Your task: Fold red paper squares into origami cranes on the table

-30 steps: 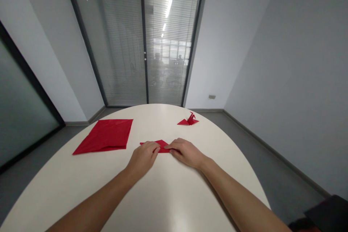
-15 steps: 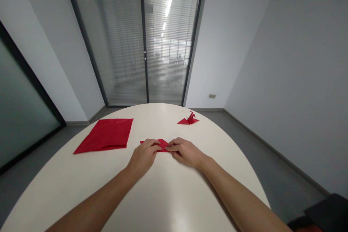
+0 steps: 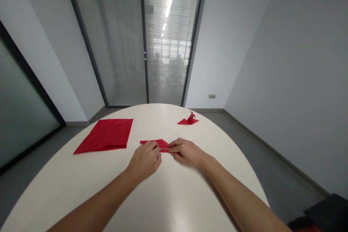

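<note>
A small folded piece of red paper (image 3: 155, 143) lies flat on the round white table (image 3: 163, 195). My left hand (image 3: 144, 159) rests on its near left part, fingers curled and pressing the paper down. My right hand (image 3: 186, 152) pinches the paper's right end with thumb and fingertips. Most of the paper's near edge is hidden under both hands.
A stack of flat red paper sheets (image 3: 106, 135) lies to the left. A finished red paper crane (image 3: 189, 120) stands at the far right of the table. Glass doors with blinds (image 3: 144, 40) rise behind the table. A dark object (image 3: 326, 213) sits at the lower right.
My left hand has slid a little back toward me along the paper, uncovering more of its left part. My right hand stays pinched at the right end.
</note>
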`<state>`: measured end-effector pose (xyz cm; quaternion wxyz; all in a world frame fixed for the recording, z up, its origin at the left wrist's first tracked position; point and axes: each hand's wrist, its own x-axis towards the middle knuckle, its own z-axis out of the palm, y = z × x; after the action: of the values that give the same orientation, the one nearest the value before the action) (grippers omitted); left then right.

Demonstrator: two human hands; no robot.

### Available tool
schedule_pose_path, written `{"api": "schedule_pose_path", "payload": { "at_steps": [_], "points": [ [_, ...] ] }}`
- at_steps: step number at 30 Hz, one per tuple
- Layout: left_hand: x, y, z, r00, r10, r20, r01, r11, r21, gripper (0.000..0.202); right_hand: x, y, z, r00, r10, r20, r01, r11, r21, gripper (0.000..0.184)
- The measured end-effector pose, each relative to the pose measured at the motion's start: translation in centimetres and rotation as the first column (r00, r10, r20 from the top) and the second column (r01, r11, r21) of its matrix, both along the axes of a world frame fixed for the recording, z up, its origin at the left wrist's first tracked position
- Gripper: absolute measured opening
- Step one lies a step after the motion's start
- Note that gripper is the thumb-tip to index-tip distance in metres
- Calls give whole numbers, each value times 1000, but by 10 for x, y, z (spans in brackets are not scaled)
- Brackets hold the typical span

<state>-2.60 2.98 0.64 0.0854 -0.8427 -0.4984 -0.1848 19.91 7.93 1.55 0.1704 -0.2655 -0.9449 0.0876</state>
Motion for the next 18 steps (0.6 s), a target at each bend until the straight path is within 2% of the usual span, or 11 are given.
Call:
{"api": "schedule_pose_path", "payload": {
  "at_steps": [6, 13, 18],
  "points": [
    [-1, 0, 0, 1000, 10, -1, -10, 1000, -20, 19, 1, -2, 3, 1000, 12, 13, -12, 1000, -1, 41],
    [9, -7, 8, 999, -6, -32, 5, 1000, -6, 24, 3, -2, 2, 999, 48, 8, -48, 999, 16, 50],
    [10, -7, 0, 1000, 24, -10, -25, 999, -48, 32, 1, 0, 4, 995, 97, 0, -97, 995, -4, 45]
  ]
}}
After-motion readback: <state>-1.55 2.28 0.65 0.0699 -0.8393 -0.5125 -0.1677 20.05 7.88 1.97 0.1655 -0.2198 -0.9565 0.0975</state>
